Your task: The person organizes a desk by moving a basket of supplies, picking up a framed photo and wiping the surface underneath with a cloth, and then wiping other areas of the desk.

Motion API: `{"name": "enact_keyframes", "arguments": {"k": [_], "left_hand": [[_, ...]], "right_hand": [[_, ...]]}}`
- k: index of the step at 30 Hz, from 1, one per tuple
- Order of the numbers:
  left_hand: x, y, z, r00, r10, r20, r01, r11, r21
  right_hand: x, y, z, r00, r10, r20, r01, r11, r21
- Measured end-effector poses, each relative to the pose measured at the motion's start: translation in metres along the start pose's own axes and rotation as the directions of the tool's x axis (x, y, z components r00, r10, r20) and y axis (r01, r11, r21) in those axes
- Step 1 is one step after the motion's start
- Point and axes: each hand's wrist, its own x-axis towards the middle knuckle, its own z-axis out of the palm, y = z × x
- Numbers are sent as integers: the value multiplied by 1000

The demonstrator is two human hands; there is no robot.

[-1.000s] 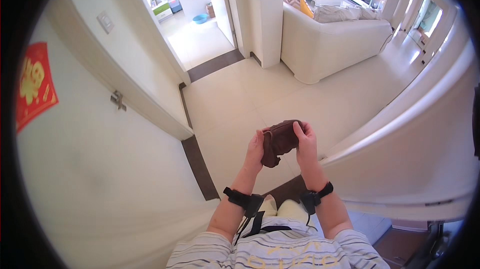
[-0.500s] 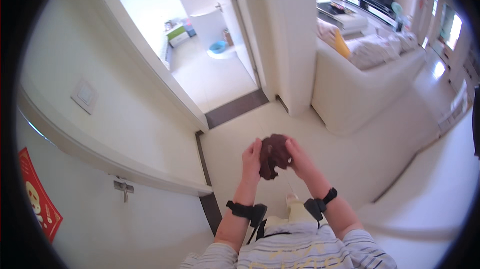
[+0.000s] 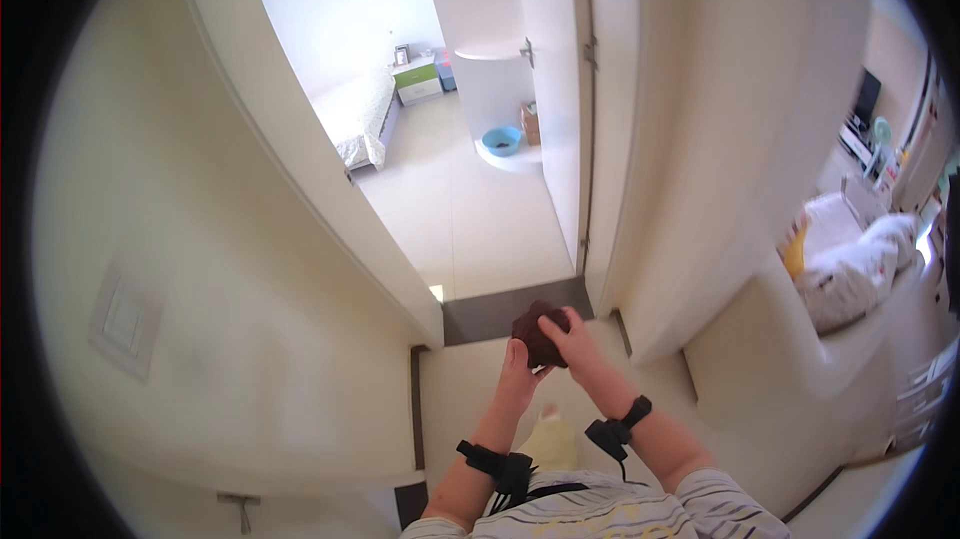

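A dark maroon, crumpled piece of cloth (image 3: 538, 338) is bunched up in front of me, held between both hands. My left hand (image 3: 517, 376) grips it from below left, thumb up along its near side. On its right side my right hand (image 3: 577, 341) is closed on it, the thumb pressing over the top. What kind of cloth item it is does not show. Black straps with small devices sit on both my forearms.
Ahead is an open doorway with a dark threshold (image 3: 515, 311) and a white door (image 3: 560, 89) swung inward at right. Beyond are a bed (image 3: 365, 119), a green-and-white nightstand (image 3: 418, 82) and a blue basin (image 3: 502, 142). A cream sofa (image 3: 750, 349) stands to the right.
I have moved forward and turned toward the doorway, so the threshold now lies just beyond my hands. The cloth is bunched smaller, and my right thumb now lies across it.
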Motion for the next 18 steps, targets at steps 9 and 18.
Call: {"name": "enact_keyframes", "arguments": {"k": [9,18], "left_hand": [[286,122,-10,923,283,-260,-212,939,269],[562,194,-87,925,295,-239,-201,915,351]], "right_hand": [[260,-33,27,942,181,283,-285,877,388],[561,1,47,880,134,456,-362,810,461]]}}
